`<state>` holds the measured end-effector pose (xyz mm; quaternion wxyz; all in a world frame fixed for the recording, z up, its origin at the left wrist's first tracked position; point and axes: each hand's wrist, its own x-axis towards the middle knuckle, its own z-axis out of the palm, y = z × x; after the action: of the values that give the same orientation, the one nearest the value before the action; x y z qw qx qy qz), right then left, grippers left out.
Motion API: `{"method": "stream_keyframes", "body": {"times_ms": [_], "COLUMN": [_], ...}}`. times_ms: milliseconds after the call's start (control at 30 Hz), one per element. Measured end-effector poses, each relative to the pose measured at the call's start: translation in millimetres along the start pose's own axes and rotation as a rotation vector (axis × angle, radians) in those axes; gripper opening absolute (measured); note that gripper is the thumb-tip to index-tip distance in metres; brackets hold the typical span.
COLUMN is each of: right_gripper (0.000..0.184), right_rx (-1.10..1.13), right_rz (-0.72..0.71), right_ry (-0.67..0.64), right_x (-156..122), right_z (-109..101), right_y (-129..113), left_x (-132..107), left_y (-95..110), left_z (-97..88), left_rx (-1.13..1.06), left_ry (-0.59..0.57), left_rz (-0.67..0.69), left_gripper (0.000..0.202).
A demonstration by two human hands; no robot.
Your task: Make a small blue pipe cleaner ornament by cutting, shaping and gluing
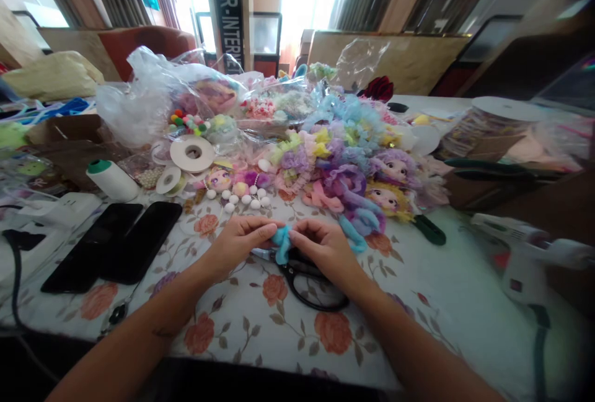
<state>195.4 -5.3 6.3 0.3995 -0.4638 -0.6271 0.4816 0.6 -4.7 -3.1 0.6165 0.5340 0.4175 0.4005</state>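
Both my hands meet over the floral tablecloth (242, 321) near the front edge. My left hand (242, 241) and my right hand (323, 247) each pinch a small piece of fuzzy blue chenille stem (281, 242) between thumb and fingers. Black-handled scissors (309, 281) lie on the cloth right under my hands. Just beyond my hands sits a heap of pastel chenille flowers and small doll heads (344, 166), with several white beads (244, 197) in front of it.
Two black phones (116, 244) lie at left, beside a green-capped thread spool (111, 179) and white ribbon rolls (191, 154). Clear plastic bags of craft bits (186, 98) stand behind. A white glue gun (525, 247) rests at right, green pliers (427, 230) near it.
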Motion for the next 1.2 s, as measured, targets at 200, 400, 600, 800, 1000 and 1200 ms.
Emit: {"method": "stream_keyframes", "body": {"times_ms": [200,400,600,800,1000,1200], "right_gripper": [0.028,0.025,0.015,0.016,0.018,0.023], "right_rx": [0.044,-0.056,-0.139,-0.179,-0.155,-0.13], "right_rz": [0.002,-0.091,-0.111,-0.111,-0.084,-0.025], "right_ry": [-0.002,0.051,0.098,0.132,0.089,0.039], "right_x": [-2,-8,-9,-8,-7,-6], "right_z": [2,12,19,13,7,3], "right_y": [-1,3,4,2,-4,-6], "left_x": [1,-1,0,1,0,1], "left_y": [-2,3,2,1,1,-3], "left_z": [-1.6,4.9,7.8,4.8,2.0,-0.3], "left_rx": [0.0,0.002,-0.036,-0.039,-0.032,-0.044], "left_ry": [0.009,0.161,0.181,0.133,0.103,0.081], "left_rz": [0.037,0.13,0.115,0.078,0.042,0.019], "left_gripper": [0.033,0.03,0.029,0.028,0.031,0.031]}}
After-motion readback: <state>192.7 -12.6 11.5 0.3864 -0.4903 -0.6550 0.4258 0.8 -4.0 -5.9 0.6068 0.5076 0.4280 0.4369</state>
